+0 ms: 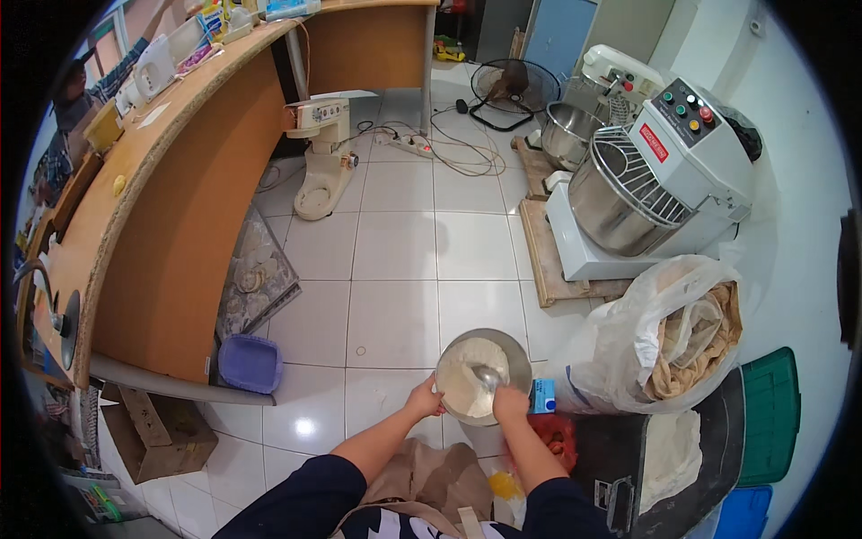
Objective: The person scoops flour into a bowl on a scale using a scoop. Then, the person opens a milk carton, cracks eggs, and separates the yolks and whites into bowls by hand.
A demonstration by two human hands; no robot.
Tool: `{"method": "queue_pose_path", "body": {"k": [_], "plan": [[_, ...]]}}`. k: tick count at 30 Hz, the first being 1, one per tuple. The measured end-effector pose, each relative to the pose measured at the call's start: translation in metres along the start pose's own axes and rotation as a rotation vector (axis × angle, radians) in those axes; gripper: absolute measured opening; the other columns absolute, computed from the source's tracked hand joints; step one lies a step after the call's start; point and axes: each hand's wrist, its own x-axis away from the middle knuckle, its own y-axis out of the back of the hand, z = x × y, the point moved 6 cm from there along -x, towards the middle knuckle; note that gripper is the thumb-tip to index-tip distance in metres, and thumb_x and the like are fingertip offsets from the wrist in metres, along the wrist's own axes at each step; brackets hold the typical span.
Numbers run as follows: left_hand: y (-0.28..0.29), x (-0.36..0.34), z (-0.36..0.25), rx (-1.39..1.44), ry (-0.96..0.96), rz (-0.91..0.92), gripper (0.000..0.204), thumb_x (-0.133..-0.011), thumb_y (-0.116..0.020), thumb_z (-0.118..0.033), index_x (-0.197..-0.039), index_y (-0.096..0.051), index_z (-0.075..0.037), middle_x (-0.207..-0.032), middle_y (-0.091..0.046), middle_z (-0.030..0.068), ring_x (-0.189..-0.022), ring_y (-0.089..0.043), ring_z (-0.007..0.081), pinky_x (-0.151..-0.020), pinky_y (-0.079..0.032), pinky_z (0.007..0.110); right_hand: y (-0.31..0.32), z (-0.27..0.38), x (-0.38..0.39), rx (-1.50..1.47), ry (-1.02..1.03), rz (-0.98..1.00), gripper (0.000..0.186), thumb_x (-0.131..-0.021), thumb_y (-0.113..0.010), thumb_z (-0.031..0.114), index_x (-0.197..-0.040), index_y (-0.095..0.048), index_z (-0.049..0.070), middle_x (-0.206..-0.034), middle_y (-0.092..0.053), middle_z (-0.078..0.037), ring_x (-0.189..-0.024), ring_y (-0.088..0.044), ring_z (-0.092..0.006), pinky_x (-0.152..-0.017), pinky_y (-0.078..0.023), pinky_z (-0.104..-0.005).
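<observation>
A steel bowl [514, 352] of white powder [476, 355] is at the lower middle. My left hand [426, 398] is closed on the bowl's left rim. My right hand [511, 402] is closed on the handle of a metal scoop [488, 379], whose head sits in the powder. Just right of the bowl stands a small blue carton [543, 395], with a red plastic bag [555, 440] below it. A large black tub [611, 440] at the lower right holds more white powder [669, 458].
Mixers [682, 135] [611, 72] stand on pallets [548, 260]; another [323, 153] is on the floor among cords. A fan [512, 85], sack [602, 377], green lid [768, 404], blue basin [249, 364] and cardboard box [157, 431] surround me. Behind the curved counter [180, 180] is a person [76, 94].
</observation>
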Motion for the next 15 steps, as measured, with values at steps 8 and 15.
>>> {"method": "queue_pose_path", "body": {"k": [8, 15], "plan": [[-0.001, -0.001, 0.006, 0.05, 0.027, -0.01, 0.058, -0.091, -0.049, -0.006, -0.142, -0.026, -0.02, -0.08, -0.066, 0.0156, -0.062, -0.067, 0.0194, -0.052, -0.058, 0.031, -0.029, 0.004, -0.015, -0.315, -0.004, 0.32, 0.028, -0.078, -0.052, 0.017, -0.098, -0.066, 0.003, -0.101, -0.063, -0.024, -0.095, -0.062, -0.0358, -0.083, -0.049, -0.0434], [0.005, -0.003, 0.012, 0.008, 0.037, 0.015, 0.058, -0.092, -0.048, -0.007, -0.143, -0.023, -0.02, -0.079, -0.066, 0.0155, -0.062, -0.067, 0.0201, -0.051, -0.056, 0.031, 0.044, 0.02, -0.002, -0.214, -0.107, 0.085, 0.031, -0.082, -0.05, 0.021, -0.105, -0.064, 0.005, -0.102, -0.063, -0.021, -0.096, -0.062, -0.0343, -0.079, -0.05, -0.0433]]}}
